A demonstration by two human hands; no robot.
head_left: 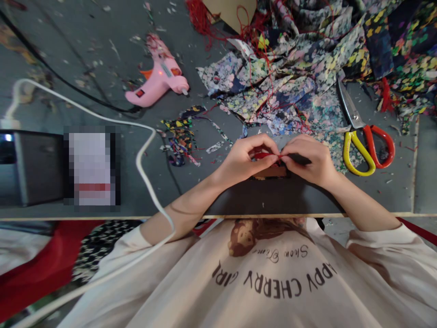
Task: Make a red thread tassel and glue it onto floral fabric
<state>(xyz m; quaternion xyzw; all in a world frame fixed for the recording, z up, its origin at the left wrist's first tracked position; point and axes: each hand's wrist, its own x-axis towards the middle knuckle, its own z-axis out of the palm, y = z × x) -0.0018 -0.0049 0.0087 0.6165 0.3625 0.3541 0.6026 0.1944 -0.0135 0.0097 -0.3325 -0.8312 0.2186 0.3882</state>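
Close to the table's front edge, my left hand [244, 157] and my right hand [310, 159] meet fingertip to fingertip. Both are closed in a pinch on a thin red cord [262, 155], part of which loops behind my left thumb. A small brown flat piece [271, 172] with a dark edge shows just below the fingers; whether the cord is joined to it I cannot tell. Scissors [357, 122] with one yellow and one red handle lie to the right of my right hand, blades slightly apart and pointing away.
Flower-patterned fabric [290, 77] with tangled red threads [201, 20] is heaped at the back right. A pink glue gun [160, 77], light on, lies back left near fabric scraps [179, 136]. A white cable [143, 168] crosses my left forearm. A dark box [41, 168] stands far left.
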